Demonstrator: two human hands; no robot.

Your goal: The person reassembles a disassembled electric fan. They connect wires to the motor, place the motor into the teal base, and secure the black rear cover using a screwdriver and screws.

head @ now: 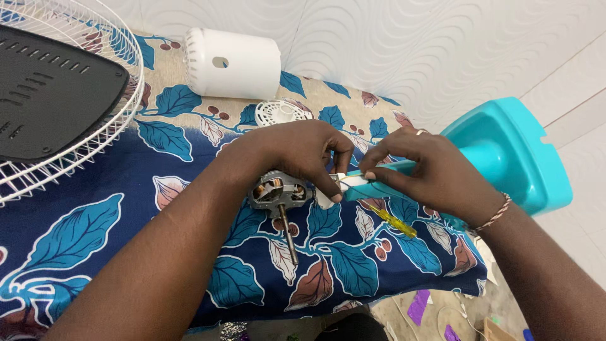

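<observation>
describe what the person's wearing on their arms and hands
Both forearms are bare, with no sleeves or gloves. The right hand has a ring on one finger and a thin braided red-and-white bracelet at the wrist. The left hand shows nothing worn.

The fan motor (278,192) is bare grey metal with a dull sheen, copper windings showing, and a smooth steel shaft. The cloth (189,208) under it is matt printed fabric. The turquoise stand (511,151) is smooth, glossy plastic; the far white housing (233,63) is satin plastic. The left grille (120,120) is white coated wire. The screwdriver handle (394,221) is clear yellow plastic.
</observation>
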